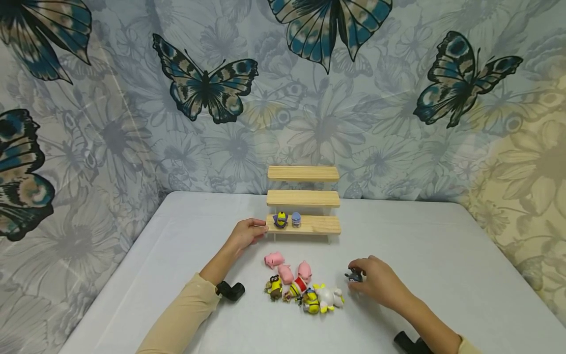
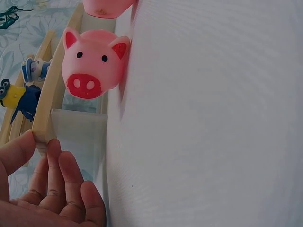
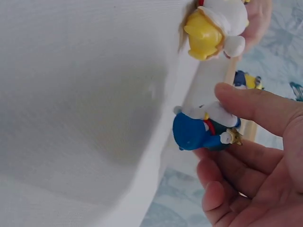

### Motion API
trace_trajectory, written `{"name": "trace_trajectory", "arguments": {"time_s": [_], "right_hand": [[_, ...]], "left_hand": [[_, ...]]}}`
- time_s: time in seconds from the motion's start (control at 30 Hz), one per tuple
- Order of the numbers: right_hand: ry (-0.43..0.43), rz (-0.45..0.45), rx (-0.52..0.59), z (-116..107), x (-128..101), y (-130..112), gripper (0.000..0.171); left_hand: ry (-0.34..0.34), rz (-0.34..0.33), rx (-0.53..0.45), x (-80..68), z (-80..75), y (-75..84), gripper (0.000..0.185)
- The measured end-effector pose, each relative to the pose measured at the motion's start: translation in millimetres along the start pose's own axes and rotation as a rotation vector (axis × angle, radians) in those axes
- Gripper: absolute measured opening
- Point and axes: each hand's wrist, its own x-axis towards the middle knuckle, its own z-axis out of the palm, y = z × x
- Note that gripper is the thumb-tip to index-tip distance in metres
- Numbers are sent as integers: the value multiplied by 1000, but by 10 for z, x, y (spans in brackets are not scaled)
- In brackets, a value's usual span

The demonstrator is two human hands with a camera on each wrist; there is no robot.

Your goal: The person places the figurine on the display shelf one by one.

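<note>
Yeah, right hand (image 1: pixel 379 281) had a blue toy (image 3: pixel 190 132) pinched, left hand (image 1: pixel 246 234) gripped the shelf's bottom board (image 1: pixel 323 225) end.

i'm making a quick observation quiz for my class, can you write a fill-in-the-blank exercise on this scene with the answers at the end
1. Of the three shelves, the left hand pinches the end of the ____ shelf.
2. Standing on that shelf, the number of toys is ____.
3. The blue figure is held in the person's ____ hand.
4. The pigs on the table are ____ in colour.

Missing words: bottom; two; right; pink
</note>
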Motion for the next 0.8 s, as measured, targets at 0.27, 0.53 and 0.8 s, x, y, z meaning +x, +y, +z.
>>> {"name": "trace_trajectory", "arguments": {"time_s": [0.27, 0.53, 0.8], "right_hand": [[61, -44, 79, -52, 80, 41, 35], [110, -41, 119, -100, 159, 41, 36], [178, -22, 206, -127, 232, 85, 36]], "left_hand": [[2, 3, 2, -3, 1, -4, 30], [7, -3, 0, -14, 0, 15, 30], [4, -8, 7, -3, 2, 4, 29]]}}
